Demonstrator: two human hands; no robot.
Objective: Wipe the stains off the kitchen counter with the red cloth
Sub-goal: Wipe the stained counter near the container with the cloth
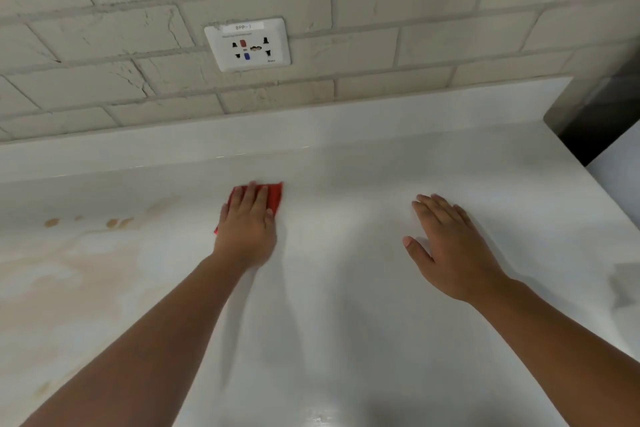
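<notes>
Red cloth (275, 197) lies flat on the white counter (346, 322) under the left hand (247, 229), whose straight fingers press it down. The right hand (450, 246) rests flat and spread on bare counter well to the right, holding nothing. The palm hides most of the cloth; only its far edge, right corner and a left sliver show, bright red. Tan stains (86, 253) spread to its left. Farther off, a wall socket (247, 44) sits in pale brick

Person: two hands, two forearms, all bare.
Left hand (246, 229) and right hand (450, 246) uncovered, right thumbnail short and plain; left forearm (156, 340) and right forearm (561, 333) bare down to the view's lower edge.
</notes>
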